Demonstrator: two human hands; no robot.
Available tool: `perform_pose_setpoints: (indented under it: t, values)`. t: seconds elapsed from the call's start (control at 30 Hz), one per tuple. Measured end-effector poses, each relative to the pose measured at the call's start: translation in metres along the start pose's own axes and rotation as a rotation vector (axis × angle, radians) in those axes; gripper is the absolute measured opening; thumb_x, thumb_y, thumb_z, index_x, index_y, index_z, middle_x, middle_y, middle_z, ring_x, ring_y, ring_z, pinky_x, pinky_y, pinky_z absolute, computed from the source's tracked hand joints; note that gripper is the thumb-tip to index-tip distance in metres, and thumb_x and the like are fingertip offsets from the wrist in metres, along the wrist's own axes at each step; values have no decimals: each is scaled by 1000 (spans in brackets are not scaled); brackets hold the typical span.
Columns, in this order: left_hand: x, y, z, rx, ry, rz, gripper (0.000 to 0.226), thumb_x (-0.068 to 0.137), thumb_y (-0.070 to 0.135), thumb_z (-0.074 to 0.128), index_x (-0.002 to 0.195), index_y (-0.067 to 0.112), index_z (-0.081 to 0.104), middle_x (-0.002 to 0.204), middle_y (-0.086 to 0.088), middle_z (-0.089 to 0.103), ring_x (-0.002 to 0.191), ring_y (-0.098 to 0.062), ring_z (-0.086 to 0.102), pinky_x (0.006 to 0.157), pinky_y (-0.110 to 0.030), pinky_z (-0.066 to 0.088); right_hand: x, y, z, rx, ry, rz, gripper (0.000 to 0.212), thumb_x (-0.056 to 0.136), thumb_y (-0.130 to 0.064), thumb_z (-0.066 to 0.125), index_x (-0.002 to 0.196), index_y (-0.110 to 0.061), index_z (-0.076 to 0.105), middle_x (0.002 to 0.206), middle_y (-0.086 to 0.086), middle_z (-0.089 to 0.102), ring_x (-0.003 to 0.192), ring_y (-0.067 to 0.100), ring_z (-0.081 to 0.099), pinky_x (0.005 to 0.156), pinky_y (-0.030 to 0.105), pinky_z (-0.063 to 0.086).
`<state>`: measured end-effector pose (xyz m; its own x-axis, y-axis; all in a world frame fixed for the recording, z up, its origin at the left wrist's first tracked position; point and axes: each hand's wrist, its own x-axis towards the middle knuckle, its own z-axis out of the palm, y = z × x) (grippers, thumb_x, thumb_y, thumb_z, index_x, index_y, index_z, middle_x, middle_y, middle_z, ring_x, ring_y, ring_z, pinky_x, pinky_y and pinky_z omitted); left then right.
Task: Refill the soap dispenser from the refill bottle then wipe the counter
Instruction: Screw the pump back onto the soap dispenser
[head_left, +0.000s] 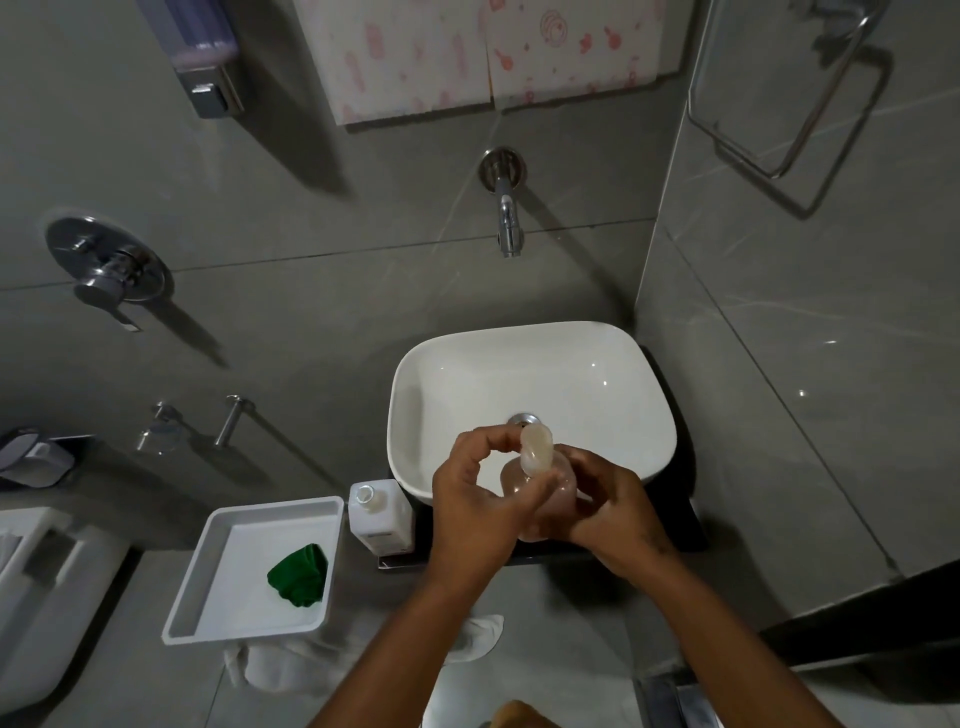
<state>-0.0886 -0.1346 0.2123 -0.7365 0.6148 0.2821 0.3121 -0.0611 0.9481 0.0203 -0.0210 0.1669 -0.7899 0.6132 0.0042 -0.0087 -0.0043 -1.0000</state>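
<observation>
I hold a small clear pinkish bottle (540, 493) over the front edge of the white basin (447, 364). My right hand (613, 509) wraps its body from the right. My left hand (472, 499) is at its neck, fingers on the pale flip cap (536, 448), which stands up. A white square bottle (379, 512) with its mouth uncapped stands on the dark counter (680, 519) just left of the basin. A green cloth (300, 574) lies in a white tray (218, 561) further left.
A wall tap (506, 218) juts out above the basin. A wall-mounted dispenser (200, 52) with pink liquid hangs at the upper left, a mixer handle (106, 270) below it. A towel ring (789, 93) is on the right wall. White cloth (363, 649) lies on the floor.
</observation>
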Motion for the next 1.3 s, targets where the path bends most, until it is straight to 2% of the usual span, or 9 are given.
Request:
perform_pose_setpoints:
  t: [0.17,0.3,0.5,0.63,0.77,0.87,1.0,1.17,1.3]
  values:
    - [1,1,0,-26,-30,2,33,74,24,76,107,22,75,112,5,76,113,-15,70,96,-26,55,1,2,-2,12,-3,8,64,58,-14,96,116,-28,72,110,-1,78,103,19,74,81,32,62]
    - [4,1,-1,10,10,18,34,68,35,86,100,31,75,105,6,74,108,-17,70,93,-20,52,0,0,1,19,-11,12,67,57,-3,97,112,-35,73,108,-3,79,100,17,75,75,29,62]
    - [3,3,-2,-19,-54,33,28,76,23,79,103,29,73,112,5,75,115,-18,68,99,-32,54,0,3,2,105,-15,42,59,66,8,89,112,-25,75,110,2,78,102,21,74,70,30,62]
    - [8,4,-7,20,-29,39,27,69,36,86,93,38,74,103,7,73,106,-17,69,93,-26,53,-1,0,4,33,0,19,68,56,-2,96,108,-41,75,108,-7,79,102,13,74,77,29,63]
    - [5,4,-7,-56,-98,-6,23,77,24,70,100,28,73,103,5,78,106,-16,72,95,-32,56,1,2,5,80,18,21,63,50,-18,95,109,-32,76,109,0,78,103,23,74,75,42,64]
    - [5,3,-8,-35,-96,54,25,76,21,72,101,24,74,112,5,75,116,-20,68,102,-37,54,1,1,5,58,8,4,63,53,-15,96,110,-31,75,112,0,77,106,21,73,76,36,63]
    - [11,-1,-13,45,-49,40,28,67,31,86,93,27,75,101,8,74,103,-17,69,93,-33,55,1,1,3,-3,7,-13,70,54,-2,95,106,-44,74,108,-10,78,101,11,74,76,26,61]
    - [12,-3,-17,-6,-153,61,27,78,5,75,101,20,76,104,0,78,106,-23,72,96,-49,56,1,3,5,-29,4,-22,67,52,-17,97,110,-42,73,111,-7,78,104,14,74,85,33,62]
    - [17,-4,-21,41,-148,92,34,67,32,89,97,18,78,102,-2,73,102,-22,69,92,-40,56,1,1,5,-55,3,-22,67,51,-20,95,109,-45,72,110,-11,77,103,11,73,79,27,62]
